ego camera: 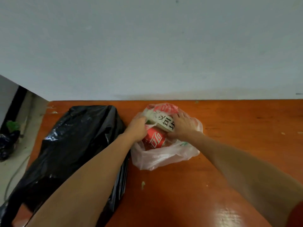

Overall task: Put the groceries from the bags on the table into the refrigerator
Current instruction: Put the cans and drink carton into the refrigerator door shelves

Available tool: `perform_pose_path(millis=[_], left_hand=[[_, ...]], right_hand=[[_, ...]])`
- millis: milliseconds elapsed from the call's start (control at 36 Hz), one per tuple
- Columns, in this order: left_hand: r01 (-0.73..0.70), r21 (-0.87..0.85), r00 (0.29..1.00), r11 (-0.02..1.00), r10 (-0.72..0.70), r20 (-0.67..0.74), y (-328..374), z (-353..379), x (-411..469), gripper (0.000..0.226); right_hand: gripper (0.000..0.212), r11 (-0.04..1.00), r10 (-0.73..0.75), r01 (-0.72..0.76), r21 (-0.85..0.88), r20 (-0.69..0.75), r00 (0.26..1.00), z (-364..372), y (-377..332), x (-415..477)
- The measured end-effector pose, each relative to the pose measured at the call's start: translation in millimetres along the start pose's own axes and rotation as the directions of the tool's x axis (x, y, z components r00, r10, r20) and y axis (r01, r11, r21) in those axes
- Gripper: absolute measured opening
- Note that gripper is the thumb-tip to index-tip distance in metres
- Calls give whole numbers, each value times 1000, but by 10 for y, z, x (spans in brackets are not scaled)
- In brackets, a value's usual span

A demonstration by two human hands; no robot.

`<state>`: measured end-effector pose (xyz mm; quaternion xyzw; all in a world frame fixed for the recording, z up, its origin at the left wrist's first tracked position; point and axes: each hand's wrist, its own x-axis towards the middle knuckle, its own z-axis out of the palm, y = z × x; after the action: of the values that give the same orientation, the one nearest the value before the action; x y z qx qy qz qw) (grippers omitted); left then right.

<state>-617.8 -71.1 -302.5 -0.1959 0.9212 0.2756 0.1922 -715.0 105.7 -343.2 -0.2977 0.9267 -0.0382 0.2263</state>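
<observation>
While my left grip [136, 128] is curled round a bunched bit of rim on the thin pale bag [164, 158], pulling its mouth apart, my right grip [182, 125] is clamped on a white carton [164, 123] with black lettering, fingers over its far right end and thumb at the near edge. That carton lies tilted inside the bag, touching a red cola can [155, 139] that lies on its side just below it, between my two wrists. Behind the carton, at the back of the bag, sits a red-printed packet [165, 108]. The bag rests on the orange-brown desk [229, 145], near the pale wall [147, 46]. Just to its left, under my left forearm, a big black bag [73, 141] lies slumped along the desk. Off the desk's left end, on the floor [19, 161], lies another dark bag [6, 145].
</observation>
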Motion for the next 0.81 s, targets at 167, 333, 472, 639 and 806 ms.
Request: perform_pose_path(millis=[167, 333, 472, 639, 806], left_hand=[[50, -122, 997, 991, -57, -54, 15, 25, -40, 47], [68, -172, 988, 983, -90, -125, -11, 16, -23, 40], [93, -219, 959, 971, -146, -243, 106, 86, -158, 25], [97, -111, 908, 989, -134, -397, 32, 358, -315, 25], [-28, 464, 942, 885, 179, -285, -175, 475, -603, 52]], right_hand=[[60, 880, 45, -157, 449, 250, 967, -58, 302, -256], [18, 748, -159, -105, 656, 331, 930, -354, 578, -712], [55, 229, -269, -368, 901, 422, 866, -374, 742, -986], [56, 282, 149, -247, 927, 212, 966, -241, 553, -925], [61, 724, 326, -243, 645, -10, 945, 97, 487, -965]])
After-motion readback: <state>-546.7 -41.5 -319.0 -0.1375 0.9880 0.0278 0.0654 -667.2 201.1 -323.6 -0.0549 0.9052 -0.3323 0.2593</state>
